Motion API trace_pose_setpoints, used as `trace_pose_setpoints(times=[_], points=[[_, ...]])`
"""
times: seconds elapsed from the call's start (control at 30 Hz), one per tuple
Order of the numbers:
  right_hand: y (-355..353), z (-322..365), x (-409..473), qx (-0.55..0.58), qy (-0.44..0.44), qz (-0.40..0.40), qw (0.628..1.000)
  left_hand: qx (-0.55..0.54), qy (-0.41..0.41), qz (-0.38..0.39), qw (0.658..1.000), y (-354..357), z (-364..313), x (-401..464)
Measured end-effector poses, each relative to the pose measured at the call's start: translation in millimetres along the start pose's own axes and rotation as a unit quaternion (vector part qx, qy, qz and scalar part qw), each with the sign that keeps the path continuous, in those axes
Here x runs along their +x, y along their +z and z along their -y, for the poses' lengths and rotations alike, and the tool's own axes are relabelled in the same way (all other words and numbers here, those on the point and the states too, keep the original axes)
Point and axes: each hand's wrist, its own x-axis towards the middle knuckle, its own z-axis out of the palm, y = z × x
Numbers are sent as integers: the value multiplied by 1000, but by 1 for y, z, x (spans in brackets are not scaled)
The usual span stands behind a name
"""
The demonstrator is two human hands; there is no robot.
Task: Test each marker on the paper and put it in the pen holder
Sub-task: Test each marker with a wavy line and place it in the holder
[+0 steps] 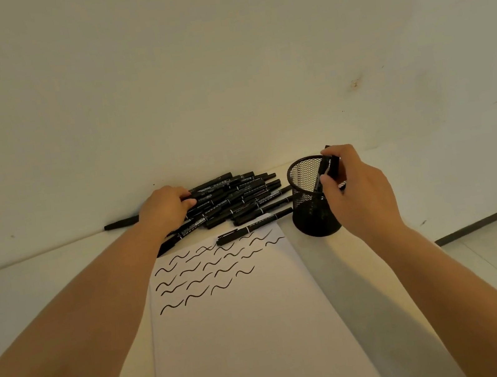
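Many markers [235, 197] wait untested at the table's far edge while the right hand [356, 190] pinches one marker [325, 172] over the pen holder [312, 204] and the left hand [166, 207] grips the next.

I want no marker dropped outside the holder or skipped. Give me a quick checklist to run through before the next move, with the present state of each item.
1. Right hand grips the marker: ok.
2. Marker is over the pen holder opening: ok, its lower end is already inside the rim.
3. Pen holder stands upright on the table: ok.
4. Marker is capped: cannot tell, the fingers hide its ends.
5. Left hand is on the marker pile for the next one: ok.
6. Paper has free space for more test strokes: ok.
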Motion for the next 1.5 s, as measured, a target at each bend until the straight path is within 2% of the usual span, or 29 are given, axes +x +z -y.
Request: trace_pose_setpoints(times=[0.1, 0.2, 0.33, 0.4, 0.5, 0.63, 0.7, 0.83, 0.9, 0.97, 1.07, 1.17, 1.27, 1.4, 1.5], points=[[-2, 0, 0, 3, 0, -7, 1000, 19, 5, -27, 999, -3, -3, -5], [-5, 2, 0, -6, -3, -22, 1000, -25, -1, -36, 999, -14, -5, -13], [-11, 12, -12, 0, -54, -171, 984, -143, 19, -35, 989, -35, -9, -39], [-10, 20, -22, 24, -61, -187, 980, -182, 12, -58, 982, -41, -15, -59], [-4, 36, -41, 108, -43, -124, 985, -282, -33, -104, 953, -42, -25, -97], [11, 61, -67, 196, 26, 98, 975, -361, -23, -98, 927, -36, -34, -152], [19, 73, -78, 236, 65, 183, 952, -373, -7, -91, 923, -36, -38, -176], [27, 87, -96, 349, 167, 260, 885, -352, 29, -64, 933, -31, -42, -214], [28, 92, -105, 394, 199, 260, 859, -318, 44, -50, 946, -27, -43, -230], [28, 96, -114, 412, 219, 235, 853, -291, 55, -57, 954, -25, -46, -241], [28, 102, -127, 429, 249, 200, 845, -248, 71, -119, 959, -23, -50, -254], [27, 106, -134, 437, 276, 173, 838, -115, 115, -193, 968, -24, -55, -264], [26, 106, -138, 449, 279, 154, 835, -15, 152, -244, 958, -22, -61, -271], [26, 106, -139, 429, 255, 137, 856, -71, 98, -157, 980, -21, -67, -281], [28, 105, -142, 399, 222, 125, 881, -241, 48, -68, 967, -21, -68, -279]])
